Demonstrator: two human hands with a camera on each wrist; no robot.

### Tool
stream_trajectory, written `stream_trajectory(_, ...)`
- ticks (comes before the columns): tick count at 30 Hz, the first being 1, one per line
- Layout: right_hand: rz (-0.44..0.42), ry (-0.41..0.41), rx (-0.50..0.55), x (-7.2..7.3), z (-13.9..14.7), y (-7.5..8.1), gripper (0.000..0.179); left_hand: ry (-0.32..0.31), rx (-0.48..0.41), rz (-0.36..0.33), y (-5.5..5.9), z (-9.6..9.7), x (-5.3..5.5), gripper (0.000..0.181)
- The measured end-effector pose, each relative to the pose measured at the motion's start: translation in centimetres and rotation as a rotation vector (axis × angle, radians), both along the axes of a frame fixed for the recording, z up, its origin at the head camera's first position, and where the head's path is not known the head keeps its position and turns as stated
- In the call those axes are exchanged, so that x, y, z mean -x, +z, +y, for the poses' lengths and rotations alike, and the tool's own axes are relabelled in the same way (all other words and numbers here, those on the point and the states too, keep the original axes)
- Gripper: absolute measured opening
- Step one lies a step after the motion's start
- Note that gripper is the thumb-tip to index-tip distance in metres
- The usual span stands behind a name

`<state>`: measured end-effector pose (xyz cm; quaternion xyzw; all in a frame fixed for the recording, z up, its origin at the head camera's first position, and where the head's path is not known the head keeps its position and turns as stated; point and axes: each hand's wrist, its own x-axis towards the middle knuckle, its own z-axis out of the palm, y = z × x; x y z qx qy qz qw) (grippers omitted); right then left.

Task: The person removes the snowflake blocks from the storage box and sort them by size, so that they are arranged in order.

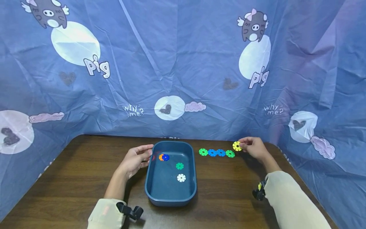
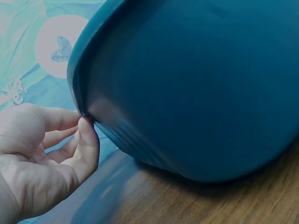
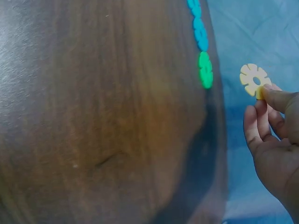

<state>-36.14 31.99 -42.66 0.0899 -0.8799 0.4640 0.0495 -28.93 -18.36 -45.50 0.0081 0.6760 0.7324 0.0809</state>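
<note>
A blue plastic tub [image 1: 171, 190] stands on the table, and my left hand [image 1: 135, 160] pinches its left rim between thumb and fingers, as the left wrist view shows close up. Inside the tub lie an orange disc [image 1: 161, 157] partly under a dark blue disc [image 1: 166, 157], a green disc [image 1: 179, 166] and a white notched disc [image 1: 181, 177]. My right hand [image 1: 254, 148] pinches a yellow notched disc [image 3: 249, 74] by its edge, above the table's far right. Just left of it, green and blue discs [image 1: 212, 152] form a row, ending in a green disc [image 1: 230, 154].
The brown wooden table [image 1: 226, 197] has rounded far corners. A blue cloth [image 1: 177, 73] printed with pigs and hearts hangs behind it and at both sides. Black wrist mounts sit on both sleeves [image 1: 291, 197].
</note>
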Motion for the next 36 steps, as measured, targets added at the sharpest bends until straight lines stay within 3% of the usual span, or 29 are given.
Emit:
stream_trajectory(10, -0.067, -0.142, 0.083, -0.7, 1.3, -3.0, 0.027, -0.005, -0.031, -0.001, -0.2, 0.0, 0.1, 0.044)
stream_trajectory(17, -0.122, -0.190, 0.128, -0.7, 1.2, -4.1, 0.029, 0.001, -0.047, 0.000, -0.2, 0.0, 0.1, 0.044)
stream_trajectory(25, -0.137, -0.222, 0.084, -0.8, 0.7, -4.1, 0.025, 0.006, -0.039, -0.002, -0.1, 0.0, 0.0, 0.043)
stream_trajectory(36, -0.179, -0.234, -0.057, -1.0, 0.7, -3.9, 0.022, 0.004, -0.040, -0.003, -0.1, -0.1, 0.0, 0.043)
